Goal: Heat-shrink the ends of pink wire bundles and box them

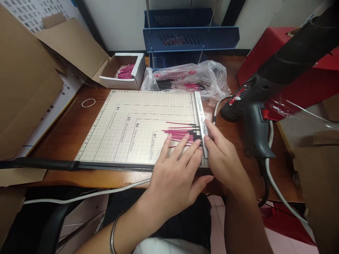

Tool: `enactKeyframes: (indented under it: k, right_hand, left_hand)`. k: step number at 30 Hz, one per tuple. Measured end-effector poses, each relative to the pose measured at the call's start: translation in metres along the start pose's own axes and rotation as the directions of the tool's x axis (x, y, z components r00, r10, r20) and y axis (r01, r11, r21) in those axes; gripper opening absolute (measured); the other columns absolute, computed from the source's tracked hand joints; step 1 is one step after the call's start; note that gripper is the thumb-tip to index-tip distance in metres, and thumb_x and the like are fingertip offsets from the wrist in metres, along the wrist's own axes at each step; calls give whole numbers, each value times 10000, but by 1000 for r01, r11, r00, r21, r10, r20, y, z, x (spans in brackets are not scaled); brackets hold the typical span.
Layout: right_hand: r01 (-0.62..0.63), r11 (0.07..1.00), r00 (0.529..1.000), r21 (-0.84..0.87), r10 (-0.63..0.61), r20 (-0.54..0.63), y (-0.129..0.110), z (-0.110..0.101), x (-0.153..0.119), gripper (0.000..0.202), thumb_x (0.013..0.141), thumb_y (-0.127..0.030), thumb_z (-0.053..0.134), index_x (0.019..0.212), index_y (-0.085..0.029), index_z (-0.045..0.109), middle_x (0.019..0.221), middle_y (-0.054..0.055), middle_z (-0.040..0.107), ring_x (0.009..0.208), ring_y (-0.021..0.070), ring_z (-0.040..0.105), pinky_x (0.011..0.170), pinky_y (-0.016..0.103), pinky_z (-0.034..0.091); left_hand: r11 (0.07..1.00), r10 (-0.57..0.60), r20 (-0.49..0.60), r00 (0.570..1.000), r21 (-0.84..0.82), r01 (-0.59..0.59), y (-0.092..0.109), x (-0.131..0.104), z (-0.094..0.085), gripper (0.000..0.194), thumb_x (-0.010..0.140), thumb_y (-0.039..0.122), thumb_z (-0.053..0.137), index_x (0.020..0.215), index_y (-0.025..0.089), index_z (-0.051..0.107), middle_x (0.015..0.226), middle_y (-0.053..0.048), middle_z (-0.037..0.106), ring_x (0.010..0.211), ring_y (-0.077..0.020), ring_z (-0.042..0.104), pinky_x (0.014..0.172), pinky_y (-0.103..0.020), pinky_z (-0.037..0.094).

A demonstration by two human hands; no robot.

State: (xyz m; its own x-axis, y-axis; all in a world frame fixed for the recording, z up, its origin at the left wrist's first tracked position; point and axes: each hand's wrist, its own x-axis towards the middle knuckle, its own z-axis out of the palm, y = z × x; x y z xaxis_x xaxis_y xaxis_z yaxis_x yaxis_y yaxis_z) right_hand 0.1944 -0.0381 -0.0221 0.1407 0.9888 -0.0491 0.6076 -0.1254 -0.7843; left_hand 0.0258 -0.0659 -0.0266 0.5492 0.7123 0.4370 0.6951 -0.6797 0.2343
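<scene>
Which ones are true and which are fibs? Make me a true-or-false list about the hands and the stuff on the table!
1. The left hand touches the wires. True.
2. The right hand touches the paper cutter. True.
3. The right hand holds the heat gun. False: that hand is at the paper cutter's edge.
4. The white box is open. True.
5. The wires under the left hand are green. False: they are pink and black.

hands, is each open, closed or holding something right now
Left hand: open, fingers spread over the wires.
Right hand: fingers at one edge of the cutter; grip cannot be told.
</scene>
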Motion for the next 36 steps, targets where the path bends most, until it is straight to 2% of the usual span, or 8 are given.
enactKeyframes:
  k: [6, 12, 18, 21, 24, 28, 31, 36]
  right_hand:
    - [81, 996, 995, -44, -78, 62, -1, -4, -2, 625, 1058, -486, 315, 1636, -253, 355, 1596, 64, 459, 1449, 269, 514, 1149, 450, 499]
    - [80, 995, 995, -67, -75, 69, -2, -6, -7, 639, 1062, -465, 298, 1640, -199, 343, 1590, 87, 465, 1472, 267, 488, 1213, 478, 436]
    - [103, 991, 993, -84, -97, 71, -7, -7, -9, 624, 1067, -494, 278, 1644, -263, 336, 1610, 54, 441, 1467, 262, 495, 1188, 457, 466]
    - [77, 995, 996, -70, -75, 38, -7, -4, -7, 623, 1063, -498, 287, 1631, -253, 363, 1589, 63, 472, 1462, 262, 500, 1189, 457, 464]
    - [48, 997, 999, -54, -48, 5, -6, 1, -5, 625, 1056, -495, 306, 1622, -239, 379, 1575, 76, 491, 1459, 269, 501, 1195, 473, 454]
    - [13, 998, 1000, -64, -14, -14, -7, 5, -3, 643, 1047, -503, 326, 1622, -220, 377, 1565, 102, 499, 1456, 303, 498, 1193, 530, 437]
    - [40, 995, 999, -90, -41, -5, -7, 7, -3, 660, 1034, -513, 373, 1635, -243, 343, 1601, 101, 452, 1464, 325, 481, 1182, 560, 434]
    - [45, 994, 999, -100, -46, -4, -5, 10, -4, 671, 1031, -496, 372, 1645, -232, 316, 1611, 110, 436, 1457, 347, 478, 1182, 597, 410]
  left_hand:
    - [993, -69, -19, 997, 93, 71, -4, 1, 0, 567, 1094, 495, 426, 1458, 83, 560, 1553, -75, 571, 1477, -333, 475, 1313, -542, 131]
    - [997, -25, 18, 1000, 68, 24, -6, 5, 2, 568, 1094, 499, 429, 1444, 77, 576, 1532, -74, 593, 1491, -305, 463, 1317, -550, 143]
    - [1000, 5, 83, 997, 7, -5, -7, 8, 1, 563, 1093, 472, 432, 1489, 85, 538, 1574, -85, 547, 1529, -288, 411, 1322, -560, 155]
    - [1000, 3, 105, 994, -9, -2, -8, 9, 0, 558, 1093, 452, 429, 1514, 95, 512, 1592, -72, 527, 1543, -290, 387, 1326, -557, 139]
    - [1000, 3, 85, 996, -22, -1, -8, 8, -4, 541, 1088, 423, 444, 1521, 104, 498, 1619, -54, 494, 1555, -280, 366, 1335, -528, 103]
    - [999, -30, -8, 1000, -10, 30, -8, 1, -11, 435, 1075, 397, 491, 1391, 121, 603, 1593, -49, 529, 1549, -274, 379, 1340, -508, 80]
    - [999, -49, -18, 999, 15, 50, -10, -5, -14, 391, 1070, 401, 508, 1324, 133, 638, 1543, -52, 585, 1522, -288, 427, 1336, -528, 112]
    - [996, -75, -28, 997, 48, 76, -13, -4, -11, 425, 1079, 414, 493, 1351, 115, 624, 1498, -78, 624, 1472, -332, 494, 1309, -580, 193]
